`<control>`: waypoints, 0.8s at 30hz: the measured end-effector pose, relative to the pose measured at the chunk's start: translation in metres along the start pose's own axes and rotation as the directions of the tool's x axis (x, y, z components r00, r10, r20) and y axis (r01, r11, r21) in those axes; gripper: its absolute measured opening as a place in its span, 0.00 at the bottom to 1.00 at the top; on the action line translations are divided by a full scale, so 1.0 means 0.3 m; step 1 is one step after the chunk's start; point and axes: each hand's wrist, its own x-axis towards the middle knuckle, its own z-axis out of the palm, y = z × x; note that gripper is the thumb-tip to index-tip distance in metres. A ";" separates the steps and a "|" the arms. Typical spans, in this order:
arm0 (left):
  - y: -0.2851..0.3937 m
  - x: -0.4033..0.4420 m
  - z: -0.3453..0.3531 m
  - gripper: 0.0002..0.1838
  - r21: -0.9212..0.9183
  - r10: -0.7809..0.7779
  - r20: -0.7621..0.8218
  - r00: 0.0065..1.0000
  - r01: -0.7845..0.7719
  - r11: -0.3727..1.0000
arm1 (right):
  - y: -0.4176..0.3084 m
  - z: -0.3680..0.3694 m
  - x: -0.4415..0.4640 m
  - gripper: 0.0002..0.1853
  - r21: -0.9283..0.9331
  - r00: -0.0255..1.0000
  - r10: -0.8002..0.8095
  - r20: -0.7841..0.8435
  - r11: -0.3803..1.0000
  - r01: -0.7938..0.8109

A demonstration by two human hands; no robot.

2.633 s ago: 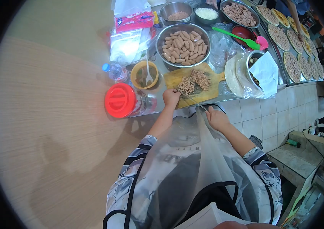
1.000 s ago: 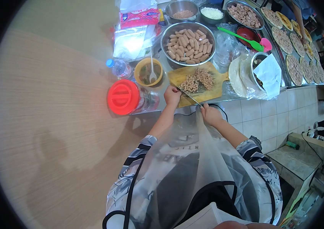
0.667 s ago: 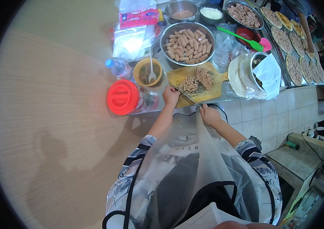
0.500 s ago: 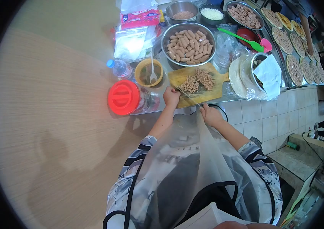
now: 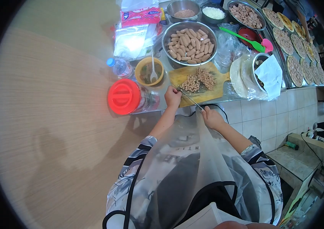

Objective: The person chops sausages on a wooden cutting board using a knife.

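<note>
My right hand (image 5: 213, 118) is closed around the handle end of a knife (image 5: 191, 99), near the front edge of the cutting board. The thin blade slants up and left across the board's near part. At its far end, the closed fingers of my left hand (image 5: 173, 97) pinch the blade near the tip. Chopped sausage (image 5: 198, 80) lies in a loose heap on the yellow cutting board (image 5: 217, 89), just beyond the blade. Behind the board stands a steel bowl (image 5: 164, 47) full of whole small sausages (image 5: 191, 44).
Left of the board are a yellow bowl (image 5: 136, 74) with a white spoon, a water bottle (image 5: 122, 68) and a red-lidded jar (image 5: 123, 96). To the right are flatbreads (image 5: 237, 77) and a paper-covered pot (image 5: 255, 65). Topped flat rounds (image 5: 294, 71) fill trays beyond, near another person's arm (image 5: 305, 26).
</note>
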 end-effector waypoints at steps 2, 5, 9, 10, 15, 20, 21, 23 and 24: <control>-0.003 -0.004 0.002 0.11 0.000 0.006 -0.003 1.000 -0.006 1.000 | 0.015 0.021 0.004 0.16 0.012 1.000 -0.003 -0.013 1.000 0.003; 0.001 -0.005 0.004 0.10 -0.012 0.016 -0.005 1.000 -0.016 1.000 | 0.007 0.039 0.036 0.16 0.029 0.999 -0.012 -0.037 0.999 0.013; 0.019 -0.010 0.007 0.08 -0.060 0.018 -0.022 1.000 -0.019 0.998 | 0.024 0.042 0.076 0.17 0.069 0.998 -0.053 -0.046 0.996 0.056; 0.020 -0.005 0.008 0.08 -0.061 0.019 -0.023 1.000 -0.020 0.998 | 0.030 0.029 0.070 0.17 0.100 0.997 -0.060 -0.057 0.993 0.066; 0.036 0.023 0.003 0.13 0.036 0.086 0.138 0.987 -0.092 0.995 | 0.042 -0.028 0.031 0.18 0.113 0.997 -0.018 -0.080 0.993 0.027; 0.054 0.028 0.010 0.11 0.079 0.074 0.162 0.984 -0.088 0.993 | 0.055 0.000 0.021 0.17 0.137 0.996 -0.010 -0.090 0.990 0.023; 0.051 0.028 0.012 0.10 0.081 0.072 0.166 0.983 -0.086 0.993 | 0.060 0.012 0.020 0.17 0.139 0.996 -0.008 -0.090 0.990 0.021; 0.047 0.029 0.018 0.09 0.094 0.072 0.160 0.984 -0.088 0.992 | 0.069 0.034 0.016 0.16 0.139 0.993 -0.036 -0.110 0.989 0.051; 0.046 0.031 0.020 0.08 0.106 0.074 0.149 0.986 -0.090 0.990 | 0.068 0.036 0.012 0.16 0.141 0.993 -0.034 -0.112 0.989 0.050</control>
